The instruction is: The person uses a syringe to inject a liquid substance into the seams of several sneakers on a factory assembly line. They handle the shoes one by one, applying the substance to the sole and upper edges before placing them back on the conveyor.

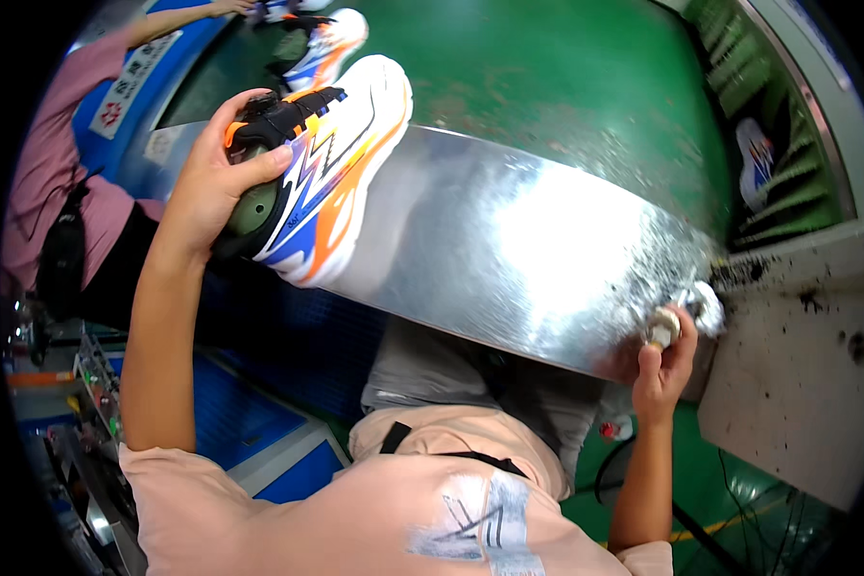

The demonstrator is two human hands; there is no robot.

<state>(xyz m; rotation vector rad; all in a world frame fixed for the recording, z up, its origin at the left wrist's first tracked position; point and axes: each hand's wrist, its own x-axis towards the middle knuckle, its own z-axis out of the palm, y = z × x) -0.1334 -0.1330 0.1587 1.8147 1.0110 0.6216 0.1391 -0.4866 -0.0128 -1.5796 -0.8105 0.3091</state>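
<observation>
Floor: green (547, 58), glossy, scuffed, spreading at 12 o'clock.
Metal board: shiny (480, 230), running from 10 to 3 o'clock, looking smeared at its 3 o'clock end.
Sneaker: white with blue and orange trim (341, 173), sitting at 11 o'clock over the board, toe pointing to 1.
Left hand: gripping the sneaker at the collar (216, 173), thumb pressing near the opening; green form (252, 206) filling the shoe.
Right hand: at 4 o'clock (664, 374), fingers closing on a pale round-headed tool (660, 328), exact kind unclear.
White lump: lying just past the tool at 3 o'clock (708, 309); touching or not, cannot tell.
Other shoes: one showing at 11 (331, 48), one resting among green fins at 2 (754, 163).
Co-worker: pink sleeve showing at 10 (106, 62), arm reaching toward 11.
Progress: upper and sole seemingly already joined; form not yet out; tool and sneaker standing well apart, so whether the tool's part is done or pending, cannot tell.
</observation>
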